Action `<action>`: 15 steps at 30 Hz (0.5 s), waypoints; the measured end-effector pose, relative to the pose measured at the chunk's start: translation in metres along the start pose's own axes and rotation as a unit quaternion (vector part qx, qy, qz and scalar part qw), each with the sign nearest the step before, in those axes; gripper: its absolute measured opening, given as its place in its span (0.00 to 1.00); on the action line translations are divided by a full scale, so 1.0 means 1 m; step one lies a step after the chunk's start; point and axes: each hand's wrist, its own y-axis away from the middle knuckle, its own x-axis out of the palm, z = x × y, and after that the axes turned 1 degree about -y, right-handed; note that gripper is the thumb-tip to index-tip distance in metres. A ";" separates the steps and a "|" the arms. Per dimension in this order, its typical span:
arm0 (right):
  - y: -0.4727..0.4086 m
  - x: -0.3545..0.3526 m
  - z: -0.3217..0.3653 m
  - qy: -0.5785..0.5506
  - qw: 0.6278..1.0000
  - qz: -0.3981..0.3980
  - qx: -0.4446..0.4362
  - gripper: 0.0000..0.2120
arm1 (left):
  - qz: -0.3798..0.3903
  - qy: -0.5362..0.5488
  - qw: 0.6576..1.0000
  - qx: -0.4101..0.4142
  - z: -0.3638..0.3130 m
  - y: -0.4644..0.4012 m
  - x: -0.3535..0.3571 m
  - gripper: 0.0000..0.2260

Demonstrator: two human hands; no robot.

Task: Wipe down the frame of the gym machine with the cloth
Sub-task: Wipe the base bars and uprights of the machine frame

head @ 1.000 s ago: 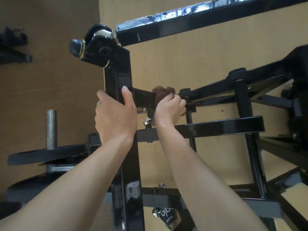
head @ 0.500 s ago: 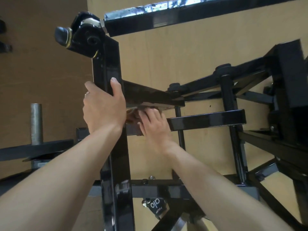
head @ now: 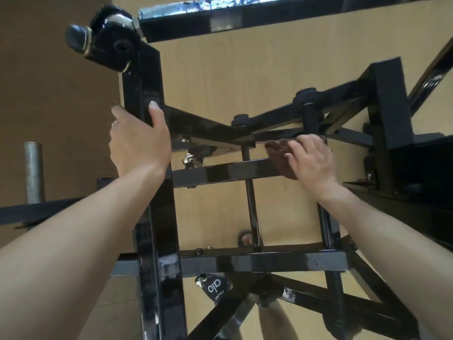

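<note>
Now | left hand (head: pixel 138 143) clamped round frame upright (head: pixel 144 77) | right hand (head: pixel 311 158) flat-fingered, pressing cloth (head: pixel 279 155) on crossbar (head: pixel 220 171) | tag (head: pixel 215 288) reads "alo"

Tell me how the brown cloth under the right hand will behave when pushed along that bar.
Probably floppy: the cloth bunches in soft folds under the right hand. It looks light, so it likely needs the hand's pressure to stay on the glossy crossbar. It should slide easily, since the paint looks smooth.

Tan wood floor (head: pixel 245 77), darker brown area (head: pixel 49 94)
</note>
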 end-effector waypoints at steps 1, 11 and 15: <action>0.004 -0.002 -0.004 0.001 1.000 -0.004 0.027 0.18 | 0.000 0.001 1.000 -0.001 -0.001 0.000 0.000 0.28; -0.022 0.018 0.195 0.047 0.965 0.115 -0.229 0.28 | -0.007 0.000 1.000 0.003 0.001 -0.001 0.001 0.27; -0.030 0.015 0.192 0.077 0.951 0.101 -0.282 0.26 | -0.011 0.001 1.000 0.011 0.002 -0.002 0.003 0.28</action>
